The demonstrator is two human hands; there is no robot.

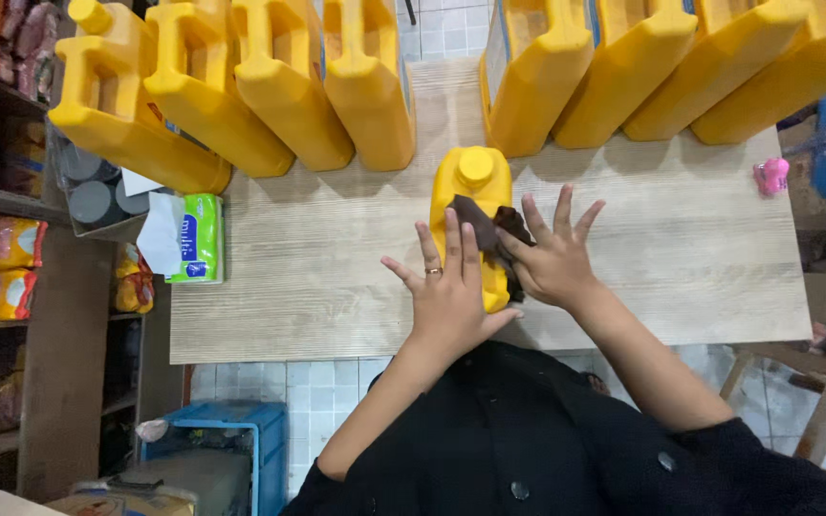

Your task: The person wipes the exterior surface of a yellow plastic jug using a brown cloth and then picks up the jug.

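Both hands are down on the single yellow plastic jerrycan [471, 205] standing near the middle of the pale wood-grain worktop [317, 277], just in front of the long row of yellow plastic jerrycans [279, 86] lined along the far edge. The left hand [447, 296], ring on one finger, lies flat against the can's side, fingers spread. The right hand [552, 258] presses a dark brown cloth [489, 225] onto the can's top, fingers splayed wide, not gripping. Over at the left edge lies a green and white packet of wipes [188, 239]. Near the far right corner stands a small pink bottle [771, 175].
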